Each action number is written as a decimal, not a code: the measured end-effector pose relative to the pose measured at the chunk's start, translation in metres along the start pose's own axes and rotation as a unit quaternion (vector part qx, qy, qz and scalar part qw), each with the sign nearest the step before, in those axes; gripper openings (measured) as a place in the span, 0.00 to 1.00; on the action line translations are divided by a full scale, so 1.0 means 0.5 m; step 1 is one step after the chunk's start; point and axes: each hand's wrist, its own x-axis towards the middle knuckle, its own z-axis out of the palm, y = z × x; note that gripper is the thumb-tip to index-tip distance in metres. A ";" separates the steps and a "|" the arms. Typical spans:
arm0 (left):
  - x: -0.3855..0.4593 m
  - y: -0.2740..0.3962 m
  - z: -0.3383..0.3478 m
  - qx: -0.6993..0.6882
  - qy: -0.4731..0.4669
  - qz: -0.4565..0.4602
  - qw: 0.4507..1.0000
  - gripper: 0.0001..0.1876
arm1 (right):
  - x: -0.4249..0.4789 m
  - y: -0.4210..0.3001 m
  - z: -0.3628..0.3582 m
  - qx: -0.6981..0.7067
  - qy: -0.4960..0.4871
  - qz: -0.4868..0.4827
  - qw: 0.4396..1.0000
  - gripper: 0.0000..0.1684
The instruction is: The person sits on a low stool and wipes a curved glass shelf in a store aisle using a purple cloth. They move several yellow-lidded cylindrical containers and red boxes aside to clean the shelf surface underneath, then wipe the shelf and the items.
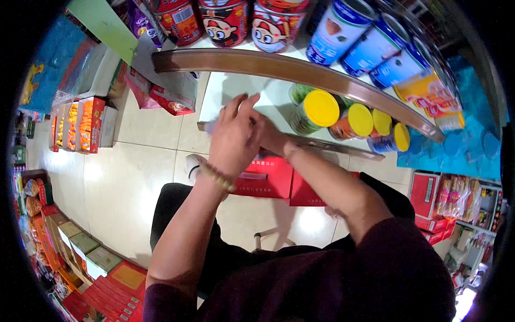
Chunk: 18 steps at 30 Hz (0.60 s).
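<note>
My left hand [235,135], with a beaded bracelet [217,177] at its wrist, overlaps my right hand [273,135] in front of the lower white shelf [245,90]. The left fingers point up toward the shelf. My right fingers are mostly hidden behind the left hand, and both are blurred. A pale purplish blur [210,127] shows at the left hand's outer edge; what it is cannot be made out. Right of the hands, a jar with a yellow lid [321,108] stands on the shelf among several similar jars. Below the hands are red boxes [267,187].
A brown shelf edge [257,62] curves above the hands. On the upper shelf stand red cartoon-printed tubs [223,24] and blue cans [338,30]. A red package [173,98] hangs near the left end. Snack boxes [82,124] sit on the tiled floor [132,165].
</note>
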 end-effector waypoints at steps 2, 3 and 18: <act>0.032 0.025 0.046 -0.009 -0.015 0.002 1.000 0.31 | -0.095 -0.084 -0.064 -0.095 0.025 0.065 0.993 0.18; 0.047 0.035 0.077 -0.003 -0.025 0.003 1.000 0.36 | -0.142 -0.115 -0.089 -0.076 0.038 0.106 0.991 0.18; 0.137 0.108 0.343 0.145 -0.167 -0.162 0.962 0.59 | -0.384 -0.358 -0.222 -0.313 -0.079 0.085 0.943 0.16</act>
